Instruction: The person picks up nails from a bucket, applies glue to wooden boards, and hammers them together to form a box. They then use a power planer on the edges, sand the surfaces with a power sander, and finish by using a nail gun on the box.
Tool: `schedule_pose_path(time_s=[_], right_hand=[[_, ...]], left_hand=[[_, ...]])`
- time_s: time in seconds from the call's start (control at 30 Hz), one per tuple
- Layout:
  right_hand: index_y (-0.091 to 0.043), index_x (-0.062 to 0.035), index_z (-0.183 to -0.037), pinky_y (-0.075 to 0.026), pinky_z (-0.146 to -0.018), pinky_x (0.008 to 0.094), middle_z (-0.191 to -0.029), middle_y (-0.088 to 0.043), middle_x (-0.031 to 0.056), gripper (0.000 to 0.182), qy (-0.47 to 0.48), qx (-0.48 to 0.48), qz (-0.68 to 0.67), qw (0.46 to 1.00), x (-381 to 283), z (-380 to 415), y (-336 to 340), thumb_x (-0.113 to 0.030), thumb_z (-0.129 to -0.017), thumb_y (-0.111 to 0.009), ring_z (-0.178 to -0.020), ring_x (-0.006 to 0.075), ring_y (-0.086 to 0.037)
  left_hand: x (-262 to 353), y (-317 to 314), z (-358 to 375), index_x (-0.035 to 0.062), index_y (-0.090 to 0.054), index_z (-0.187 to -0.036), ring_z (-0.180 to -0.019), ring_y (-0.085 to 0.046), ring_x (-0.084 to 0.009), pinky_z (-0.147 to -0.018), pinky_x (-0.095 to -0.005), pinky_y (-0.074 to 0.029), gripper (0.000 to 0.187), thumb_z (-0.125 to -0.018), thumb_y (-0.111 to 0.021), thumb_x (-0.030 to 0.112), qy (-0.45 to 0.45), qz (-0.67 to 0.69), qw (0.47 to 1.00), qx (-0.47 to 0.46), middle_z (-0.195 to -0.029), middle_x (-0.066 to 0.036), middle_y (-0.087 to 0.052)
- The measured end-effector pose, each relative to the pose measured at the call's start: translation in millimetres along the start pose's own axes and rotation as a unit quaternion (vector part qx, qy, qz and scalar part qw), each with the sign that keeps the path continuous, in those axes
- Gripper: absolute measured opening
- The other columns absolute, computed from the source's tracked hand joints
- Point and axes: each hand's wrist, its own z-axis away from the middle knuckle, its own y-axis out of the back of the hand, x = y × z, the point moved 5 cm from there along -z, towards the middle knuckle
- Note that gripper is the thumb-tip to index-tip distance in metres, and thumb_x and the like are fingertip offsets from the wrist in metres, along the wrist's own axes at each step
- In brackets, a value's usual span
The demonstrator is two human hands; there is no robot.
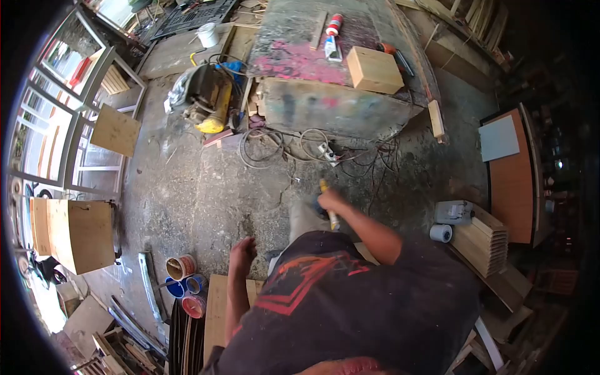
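Observation:
My right hand (329, 200) is wrapped round a yellow tool (334, 220), whose ends show above and below the fist. The tool's exact kind is too blurred to tell. My left hand (242, 253) hangs low over the concrete floor with its fingers curled in and no object visible in it. Part of my trousers (302, 220) shows between the hands.
Ahead stands a paint-stained workbench (325, 107) with a wooden block (375, 69) and a red-and-white tube (334, 25). Cables (250, 150) lie on the floor before it, beside a yellow machine (212, 103). Paint buckets (180, 267) stand left, stacked wooden pieces (478, 240) right.

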Motion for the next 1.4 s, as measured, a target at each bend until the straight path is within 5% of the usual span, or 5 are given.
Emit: schedule_pose_path(time_s=[0.27,0.43,0.6,1.07,1.4], right_hand=[[-0.063,0.0023,-0.081,-0.048,-0.048,0.0378,-0.062,-0.060,0.0085,0.023,-0.047,0.001,-0.190,0.981,287,-105,178,-0.020,-0.086,-0.065,-0.051,0.0206,-0.060],[-0.061,-0.0016,-0.082,-0.044,-0.045,0.0318,-0.064,-0.059,0.0051,0.017,-0.096,0.117,-0.319,0.935,270,-102,356,-0.017,-0.089,-0.061,-0.049,0.0148,-0.056],[-0.054,0.0014,-0.130,-0.051,-0.091,0.0520,-0.117,-0.065,0.0293,0.045,-0.013,0.282,-0.058,0.958,227,-184,502,-0.021,-0.092,-0.062,-0.109,0.0474,-0.063],[-0.056,0.0017,-0.134,-0.046,-0.102,0.0464,-0.140,-0.054,0.0264,0.046,0.127,0.378,0.130,0.908,209,-392,601,-0.021,-0.093,-0.061,-0.129,0.0395,-0.052],[-0.068,0.0004,-0.123,-0.050,-0.085,0.0373,-0.106,-0.074,0.0157,0.041,0.115,0.080,-0.103,0.985,87,-398,593,-0.028,-0.093,-0.069,-0.095,0.0252,-0.068]], left_hand=[[50,-313,-161,-0.0045,-0.071,-0.099,-0.078,-0.066,-0.0222,-0.074,-0.0405,-0.052,0.042,-0.092,-0.068,0.037,-0.209,-0.474,0.849,-0.105,-0.085,-0.014,-0.072],[125,-522,-215,0.0003,-0.073,-0.105,-0.091,-0.070,-0.0358,-0.078,-0.0433,-0.053,0.037,-0.090,-0.069,0.035,-0.394,-0.558,0.721,-0.117,-0.096,-0.021,-0.072],[167,-633,-275,0.0015,-0.064,-0.118,-0.088,-0.064,-0.0438,-0.078,-0.0497,-0.052,0.046,-0.083,-0.080,0.027,-0.527,-0.531,0.661,-0.054,-0.096,-0.025,-0.066],[214,-750,-346,0.0131,-0.066,-0.120,-0.093,-0.069,-0.0421,-0.078,-0.0490,-0.054,0.033,-0.090,-0.072,0.026,-0.413,-0.504,0.756,-0.059,-0.108,-0.022,-0.070],[189,-720,-327,0.0156,-0.075,-0.118,-0.081,-0.066,-0.0348,-0.073,-0.0445,-0.053,0.036,-0.085,-0.077,0.029,-0.484,-0.467,0.735,0.088,-0.089,-0.013,-0.062]])
